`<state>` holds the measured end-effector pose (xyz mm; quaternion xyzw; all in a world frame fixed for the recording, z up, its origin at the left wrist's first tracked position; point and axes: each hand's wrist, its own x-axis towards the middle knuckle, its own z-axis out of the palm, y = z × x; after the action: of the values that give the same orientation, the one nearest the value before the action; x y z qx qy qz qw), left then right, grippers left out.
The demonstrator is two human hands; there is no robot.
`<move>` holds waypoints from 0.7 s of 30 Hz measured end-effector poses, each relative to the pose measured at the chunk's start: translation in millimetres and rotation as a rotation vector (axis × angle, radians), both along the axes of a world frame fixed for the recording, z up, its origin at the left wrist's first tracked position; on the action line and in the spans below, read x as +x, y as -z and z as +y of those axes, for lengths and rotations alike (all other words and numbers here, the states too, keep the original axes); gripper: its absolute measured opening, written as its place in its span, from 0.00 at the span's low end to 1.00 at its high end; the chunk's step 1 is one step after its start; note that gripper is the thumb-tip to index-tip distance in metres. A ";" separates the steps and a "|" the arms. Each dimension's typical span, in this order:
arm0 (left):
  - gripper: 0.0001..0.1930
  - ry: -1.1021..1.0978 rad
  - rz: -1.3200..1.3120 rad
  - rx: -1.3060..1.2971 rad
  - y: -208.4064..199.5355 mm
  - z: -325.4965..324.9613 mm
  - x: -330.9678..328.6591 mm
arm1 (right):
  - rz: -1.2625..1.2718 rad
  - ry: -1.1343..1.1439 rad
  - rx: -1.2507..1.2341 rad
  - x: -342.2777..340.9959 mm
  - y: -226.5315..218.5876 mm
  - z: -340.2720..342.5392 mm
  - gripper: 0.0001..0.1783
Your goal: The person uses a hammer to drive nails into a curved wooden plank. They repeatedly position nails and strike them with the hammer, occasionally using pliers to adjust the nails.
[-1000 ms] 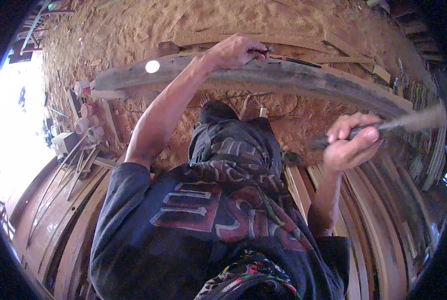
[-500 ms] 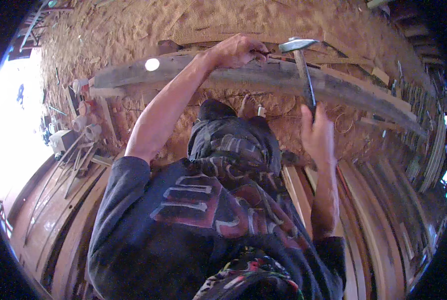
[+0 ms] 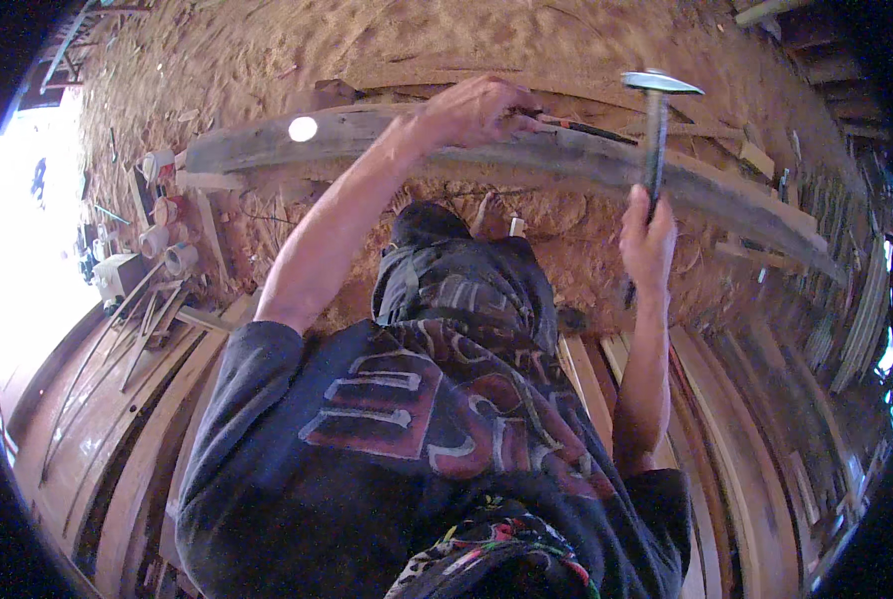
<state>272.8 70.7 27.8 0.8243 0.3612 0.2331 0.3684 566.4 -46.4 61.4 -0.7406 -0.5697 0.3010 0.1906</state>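
My right hand (image 3: pixel 648 245) is wrapped round the handle of a hammer (image 3: pixel 655 145). The hammer stands upright, its metal head raised to the right of my left hand and apart from it. My left hand (image 3: pixel 488 112) is over the top edge of a long grey wooden beam (image 3: pixel 367 135), fingers pinched together. What they hold is too small to make out. Just right of those fingertips, a thin dark tool with an orange part (image 3: pixel 584 129) lies along the beam; whether my fingers touch it I cannot tell.
A bright round spot lies on the beam's left part. White buckets (image 3: pixel 157 165) and a grey box (image 3: pixel 122 278) stand at the left. Long planks (image 3: pixel 736 419) lie on both sides of my body. A small wood block (image 3: pixel 756 158) is beyond the beam, on sandy ground (image 3: pixel 417 40).
The hammer has moved right, away from my left hand, and its handle now stands more upright. My left hand stays at the beam, its fingers still pinched.
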 end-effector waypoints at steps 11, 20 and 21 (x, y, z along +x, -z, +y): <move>0.26 -0.761 -0.302 0.065 7.5 -20.8 88.6 | -0.008 0.045 0.331 62.1 94.1 96.7 0.21; 0.21 -0.831 0.222 0.102 41.8 -8.8 128.8 | 0.066 -0.009 0.265 63.6 97.6 92.2 0.25; 0.21 -0.838 0.241 0.052 42.0 -5.6 129.3 | 0.072 0.001 0.300 65.1 103.8 89.8 0.25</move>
<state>402.1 65.2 -14.2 0.6369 0.6989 0.2736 0.1763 631.4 43.4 -42.4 -0.6929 -0.6007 0.2388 0.3194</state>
